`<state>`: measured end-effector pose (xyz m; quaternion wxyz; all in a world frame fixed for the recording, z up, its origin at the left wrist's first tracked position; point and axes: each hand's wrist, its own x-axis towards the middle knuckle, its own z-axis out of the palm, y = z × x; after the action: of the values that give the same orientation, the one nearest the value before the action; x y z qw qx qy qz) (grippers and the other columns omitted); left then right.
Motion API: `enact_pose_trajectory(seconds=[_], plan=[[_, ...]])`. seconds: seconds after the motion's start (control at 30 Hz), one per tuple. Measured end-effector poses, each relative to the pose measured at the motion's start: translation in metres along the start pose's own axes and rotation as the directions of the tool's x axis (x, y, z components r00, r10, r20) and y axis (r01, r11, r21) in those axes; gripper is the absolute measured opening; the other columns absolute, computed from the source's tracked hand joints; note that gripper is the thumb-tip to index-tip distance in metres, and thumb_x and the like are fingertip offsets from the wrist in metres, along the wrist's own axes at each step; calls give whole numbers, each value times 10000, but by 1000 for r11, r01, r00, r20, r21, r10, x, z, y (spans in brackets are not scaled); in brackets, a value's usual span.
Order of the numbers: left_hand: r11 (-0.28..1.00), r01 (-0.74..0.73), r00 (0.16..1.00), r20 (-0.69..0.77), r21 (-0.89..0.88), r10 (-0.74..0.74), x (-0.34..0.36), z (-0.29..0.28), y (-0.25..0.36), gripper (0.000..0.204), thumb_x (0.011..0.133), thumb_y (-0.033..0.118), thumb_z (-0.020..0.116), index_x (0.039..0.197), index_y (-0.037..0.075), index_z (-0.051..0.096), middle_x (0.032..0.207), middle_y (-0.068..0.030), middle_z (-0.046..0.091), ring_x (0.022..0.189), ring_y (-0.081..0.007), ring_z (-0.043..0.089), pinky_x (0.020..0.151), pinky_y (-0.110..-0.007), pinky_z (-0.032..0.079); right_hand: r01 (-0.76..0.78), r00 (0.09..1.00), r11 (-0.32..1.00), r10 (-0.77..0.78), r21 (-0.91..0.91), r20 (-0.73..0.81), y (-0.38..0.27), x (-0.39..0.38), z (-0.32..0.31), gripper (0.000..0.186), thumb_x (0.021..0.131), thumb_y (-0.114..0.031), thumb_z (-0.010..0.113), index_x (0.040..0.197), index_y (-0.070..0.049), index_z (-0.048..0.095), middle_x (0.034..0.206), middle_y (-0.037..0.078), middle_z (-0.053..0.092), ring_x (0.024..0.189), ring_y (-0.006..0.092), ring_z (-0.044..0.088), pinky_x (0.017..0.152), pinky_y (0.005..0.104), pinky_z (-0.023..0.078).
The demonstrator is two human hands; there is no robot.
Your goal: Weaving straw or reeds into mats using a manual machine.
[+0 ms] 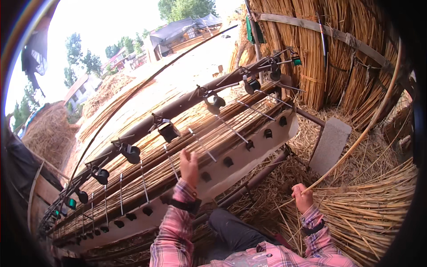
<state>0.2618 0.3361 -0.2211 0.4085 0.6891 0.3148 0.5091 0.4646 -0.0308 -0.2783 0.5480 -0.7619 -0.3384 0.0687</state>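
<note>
Over the woven reed mat [195,147] on the loom frame, the left hand [189,167] is raised with its fingers loosely spread, the grip open and holding nothing; the fingertips are at or just above the reeds, and I cannot tell whether they touch. Down at the lower right, the right hand [302,198] has its grip closed around a long reed stalk [356,138], which runs up and to the right in a curve toward the stacked bundles.

Below the mat, a pale board [249,153] with a row of dark slots lies along its near edge, and a dark pole [178,109] above it carries black weights [131,153] on strings. Loose straw [369,213] is heaped beside the right hand, and a grey stone block [330,144] stands on the straw-covered ground. Tall reed bundles [320,53] form a wall behind. Both sleeves are pink plaid, each wrist wearing a dark band. Beyond lie an open yard, houses and trees under a bright sky.
</note>
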Motion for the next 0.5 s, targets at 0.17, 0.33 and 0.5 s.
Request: enact_pose_trajectory(seconds=[0.17, 0.33, 0.5], plan=[[954, -300, 728, 639, -29, 248, -211, 57, 21, 529, 911, 200, 528, 1358, 27, 304, 1279, -186, 432, 1177, -252, 449, 997, -334, 340, 326, 882, 935, -355, 140, 310, -118, 26, 61, 194, 912, -178, 500, 843, -27, 601, 630, 102, 580, 600, 225, 607, 553, 327, 466], [864, 323, 930, 297, -386, -215, -238, 24, 54, 223, 967, 223, 435, 1094, 48, 487, 946, -60, 549, 877, -148, 529, 798, -262, 423, 615, 555, 678, -735, 403, 390, -200, -19, 122, 379, 881, -321, 563, 1093, -7, 544, 846, 123, 580, 740, 222, 594, 643, 315, 485], [538, -199, 946, -304, -819, -114, -197, -140, 114, 330, 884, 436, 531, 846, 118, 453, 607, 33, 345, 541, -85, 343, 525, -249, 342, 532, 367, 706, -689, 467, 625, -177, -69, 171, 611, 832, -384, 632, 1253, 12, 433, 993, 137, 551, 870, 235, 566, 766, 326, 474]])
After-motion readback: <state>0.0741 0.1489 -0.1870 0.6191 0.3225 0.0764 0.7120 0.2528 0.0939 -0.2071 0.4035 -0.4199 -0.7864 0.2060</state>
